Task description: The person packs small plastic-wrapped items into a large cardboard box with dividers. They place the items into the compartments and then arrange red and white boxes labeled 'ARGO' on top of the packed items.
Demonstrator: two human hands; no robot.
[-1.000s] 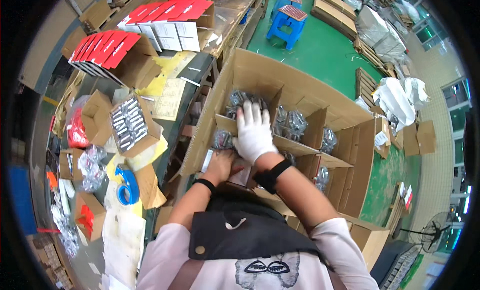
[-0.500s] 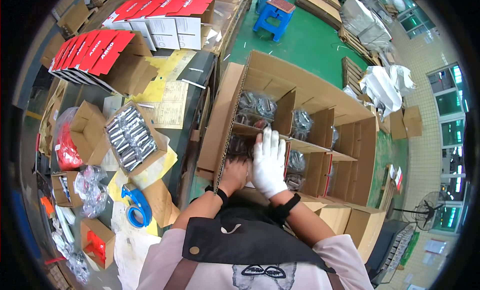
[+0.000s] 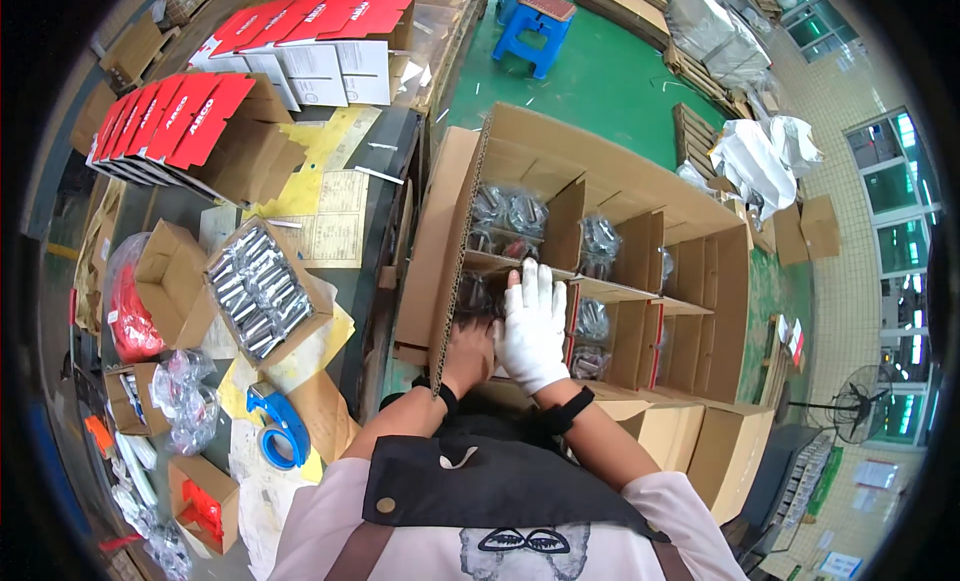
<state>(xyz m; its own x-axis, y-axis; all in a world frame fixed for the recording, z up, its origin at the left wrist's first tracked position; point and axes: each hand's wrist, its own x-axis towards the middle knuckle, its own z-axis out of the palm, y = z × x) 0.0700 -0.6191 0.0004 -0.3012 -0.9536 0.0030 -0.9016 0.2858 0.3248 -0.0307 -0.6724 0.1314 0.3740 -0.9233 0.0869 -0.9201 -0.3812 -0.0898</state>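
Observation:
A large cardboard carton (image 3: 600, 141) with divider compartments stands before me. My bare left hand (image 3: 466, 353) reaches down into its near left compartment. The fingers are blurred and partly hidden there, close to a dark plastic-wrapped item (image 3: 474, 293). My right hand (image 3: 534, 326), in a white glove, lies beside it with fingers stretched out together across the divider, open. Clear-wrapped metal parts (image 3: 527, 214) fill the far left compartment. More wrapped parts (image 3: 592, 321) sit in the compartment to the right of my glove.
On the left, a table carries a box of wrapped metal parts (image 3: 262, 291), a blue tape dispenser (image 3: 277, 426) and red-and-white boxes (image 3: 175, 121). A blue stool (image 3: 533, 31) stands on the green floor beyond. At right there is a black fan (image 3: 850, 401).
The whole view has shifted slightly. My left hand stays in the near left compartment and looks more blurred. My right hand remains stretched over the divider.

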